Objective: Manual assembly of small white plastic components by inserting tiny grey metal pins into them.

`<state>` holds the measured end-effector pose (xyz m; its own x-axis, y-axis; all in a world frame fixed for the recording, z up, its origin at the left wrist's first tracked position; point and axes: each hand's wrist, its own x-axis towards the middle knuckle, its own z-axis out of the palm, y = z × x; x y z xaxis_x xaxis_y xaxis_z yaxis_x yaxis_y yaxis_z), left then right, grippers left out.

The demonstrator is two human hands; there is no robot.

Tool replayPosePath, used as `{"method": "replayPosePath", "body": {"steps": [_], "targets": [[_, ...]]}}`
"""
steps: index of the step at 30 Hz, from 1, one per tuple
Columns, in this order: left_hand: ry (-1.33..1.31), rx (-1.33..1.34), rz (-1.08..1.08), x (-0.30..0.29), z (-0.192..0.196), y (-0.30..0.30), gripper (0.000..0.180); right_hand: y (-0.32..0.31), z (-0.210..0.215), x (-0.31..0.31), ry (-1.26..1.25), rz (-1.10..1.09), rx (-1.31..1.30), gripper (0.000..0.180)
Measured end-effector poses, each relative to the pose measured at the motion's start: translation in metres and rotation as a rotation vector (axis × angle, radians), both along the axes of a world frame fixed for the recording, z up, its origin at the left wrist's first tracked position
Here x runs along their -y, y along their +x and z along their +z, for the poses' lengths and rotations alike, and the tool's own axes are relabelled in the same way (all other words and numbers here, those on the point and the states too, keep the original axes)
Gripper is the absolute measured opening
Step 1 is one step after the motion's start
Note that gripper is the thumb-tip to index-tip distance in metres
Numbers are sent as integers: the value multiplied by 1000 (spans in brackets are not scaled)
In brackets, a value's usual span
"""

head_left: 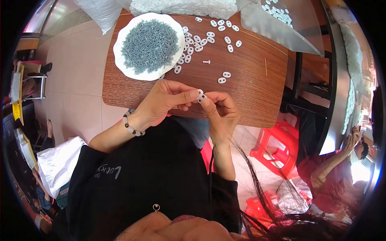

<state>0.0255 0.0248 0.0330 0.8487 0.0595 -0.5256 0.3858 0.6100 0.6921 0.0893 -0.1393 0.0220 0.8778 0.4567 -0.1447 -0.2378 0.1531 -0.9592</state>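
Two hands met over the near edge of the table (249, 96). The left hand (163, 102) and right hand (219, 110) both pinched one small white piece (200, 93) between thumb and fingertips, held just above the wood. The piece was oval and pale; its detail was mostly hidden by the fingers. A bead bracelet (132, 125) sat on the left wrist.

Past the hands, a white plate (120, 60) held a heap of small grey screws (149, 45). Loose white pieces (193, 42) lay scattered beside the plate and toward the far edge. Two more (224, 77) lay apart, nearer the hands. One small white peg (206, 62) lay alone at mid-table. A thin stick (265, 66) lay toward the right.

A clear bag (277, 24) at the far right corner held more white pieces. A large pile of white parts (185, 7) lay along the far edge.

Red stools (277, 146) stood on the floor to the right. Another person (333, 176) in red sat at the lower right, well apart. A white bag (56, 164) lay at the left.
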Motion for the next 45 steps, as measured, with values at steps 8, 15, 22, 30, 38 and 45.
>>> {"method": "replayPosePath", "body": {"steps": [8,15,22,30,38,45], "targets": [[43,-13,-136,-11,15,0,23,10,-4,6,49,316,193,44],[50,131,-217,-12,23,5,21,13,0,1,102,423,262,48],[61,170,-230,-11,26,4,18,2,0,0,124,329,275,49],[9,154,-202,-6,23,-2,20,-6,7,3,10,273,317,53],[-54,134,-209,-5,25,-7,17,-11,6,3,-36,196,461,49],[-112,134,-199,-4,29,-10,18,-11,12,5,-68,212,469,47]]}}
